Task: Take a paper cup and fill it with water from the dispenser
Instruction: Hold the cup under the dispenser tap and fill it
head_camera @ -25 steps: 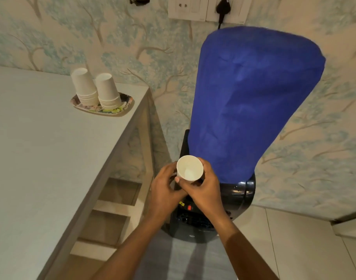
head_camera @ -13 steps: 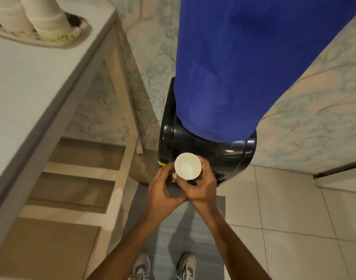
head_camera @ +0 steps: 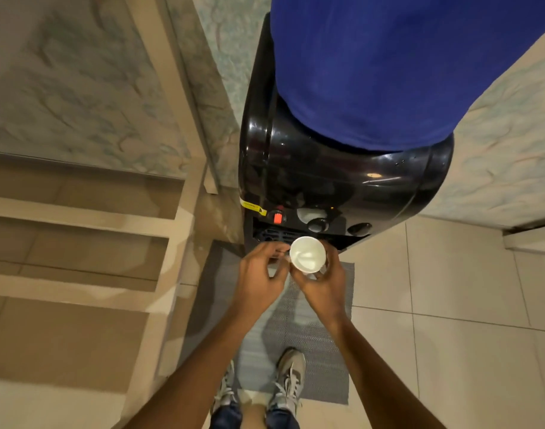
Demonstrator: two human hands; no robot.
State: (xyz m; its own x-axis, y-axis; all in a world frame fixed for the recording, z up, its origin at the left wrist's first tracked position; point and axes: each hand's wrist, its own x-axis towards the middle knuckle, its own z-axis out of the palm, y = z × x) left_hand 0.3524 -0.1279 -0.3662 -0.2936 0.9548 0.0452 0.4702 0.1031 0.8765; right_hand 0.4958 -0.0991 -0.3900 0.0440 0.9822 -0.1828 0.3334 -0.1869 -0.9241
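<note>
A white paper cup (head_camera: 307,254) is held upright and looks empty, just in front of the black water dispenser (head_camera: 342,184). My right hand (head_camera: 325,281) grips the cup from the right and below. My left hand (head_camera: 259,275) is beside the cup on the left, fingertips near its rim, curled. A blue cloth cover (head_camera: 388,63) hides the bottle on top. The dispenser's taps show above the cup: a red tap (head_camera: 278,217) to the left and a dark tap (head_camera: 317,225) nearly above it. The dark drip grille (head_camera: 274,234) lies behind the cup.
A pale wooden table frame (head_camera: 178,88) with lower shelves (head_camera: 79,212) stands to the left of the dispenser. A grey mat (head_camera: 311,335) lies on the tiled floor (head_camera: 450,305) under my feet. A wallpapered wall is behind.
The view has tilted down and the hands have lowered the cup from the top of the dispenser to the level of the taps. The table top and cup stacks have left the view.
</note>
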